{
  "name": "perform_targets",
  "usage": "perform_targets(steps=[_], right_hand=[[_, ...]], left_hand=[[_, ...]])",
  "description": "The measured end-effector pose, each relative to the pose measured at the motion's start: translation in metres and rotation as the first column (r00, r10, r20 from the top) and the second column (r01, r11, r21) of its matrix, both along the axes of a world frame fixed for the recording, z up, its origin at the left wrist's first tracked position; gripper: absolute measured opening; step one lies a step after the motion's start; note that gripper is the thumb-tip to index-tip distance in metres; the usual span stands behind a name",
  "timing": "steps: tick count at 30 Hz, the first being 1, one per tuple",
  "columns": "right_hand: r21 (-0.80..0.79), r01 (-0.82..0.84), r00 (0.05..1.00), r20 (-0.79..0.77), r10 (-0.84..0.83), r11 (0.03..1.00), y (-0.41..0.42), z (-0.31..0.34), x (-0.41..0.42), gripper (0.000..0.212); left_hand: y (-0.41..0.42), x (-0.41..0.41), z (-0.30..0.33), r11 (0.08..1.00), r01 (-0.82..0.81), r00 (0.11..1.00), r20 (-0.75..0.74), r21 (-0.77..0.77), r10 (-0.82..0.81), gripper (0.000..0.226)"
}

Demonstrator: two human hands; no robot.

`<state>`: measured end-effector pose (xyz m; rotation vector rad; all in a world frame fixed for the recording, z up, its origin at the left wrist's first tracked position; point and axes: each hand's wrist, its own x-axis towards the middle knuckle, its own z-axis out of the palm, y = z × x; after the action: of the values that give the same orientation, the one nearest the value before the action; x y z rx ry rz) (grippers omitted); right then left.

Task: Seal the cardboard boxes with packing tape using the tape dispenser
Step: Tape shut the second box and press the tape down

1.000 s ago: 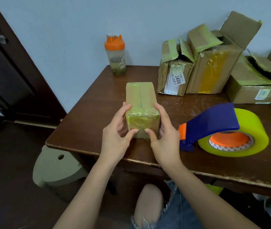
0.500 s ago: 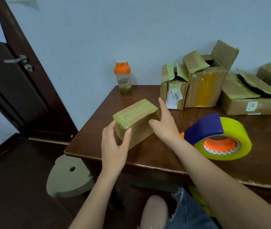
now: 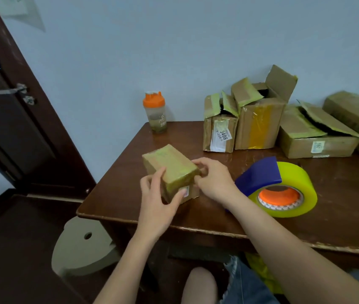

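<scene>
Hands, left (image 3: 155, 200) and right (image 3: 214, 182), gripping glossy tape-wrapped rectangular cardboard box (image 3: 171, 170), scuffed wooden table (image 3: 338, 205).

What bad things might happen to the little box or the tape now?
The small taped box sits near the table's front edge, held by the left hand and right hand; a slip might drop it. The right forearm lies beside the tape dispenser and might nudge it.
</scene>
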<state>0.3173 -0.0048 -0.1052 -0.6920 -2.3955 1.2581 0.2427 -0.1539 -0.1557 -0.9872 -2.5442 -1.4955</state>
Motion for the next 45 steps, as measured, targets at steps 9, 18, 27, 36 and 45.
perform_targets(steps=[9,18,27,36,45], right_hand=[[0.149,-0.064,0.997,0.057,0.056,0.987,0.036,0.033,-0.014,0.034],[0.514,0.063,0.940,0.256,-0.224,0.855,0.106,0.069,-0.055,0.064],[0.539,0.049,0.895,0.350,-0.276,0.841,0.131,0.062,-0.074,0.067],[0.506,0.057,0.898,0.350,-0.266,0.860,0.134,0.056,-0.073,0.037],[0.540,-0.100,0.930,0.349,-0.114,0.836,0.121,0.065,-0.062,0.009]], left_hand=[[0.035,-0.048,0.018,0.935,-0.285,0.939,-0.258,-0.210,0.228,0.046],[0.097,-0.126,0.027,0.954,-0.197,0.965,-0.218,-0.227,0.147,0.045],[0.155,-0.160,0.041,0.945,-0.272,0.951,-0.200,-0.183,0.236,0.055],[0.179,-0.155,0.032,0.974,-0.072,0.995,-0.083,-0.213,0.055,0.041],[0.168,-0.125,0.063,0.978,0.197,0.971,0.156,-0.075,-0.183,0.048]])
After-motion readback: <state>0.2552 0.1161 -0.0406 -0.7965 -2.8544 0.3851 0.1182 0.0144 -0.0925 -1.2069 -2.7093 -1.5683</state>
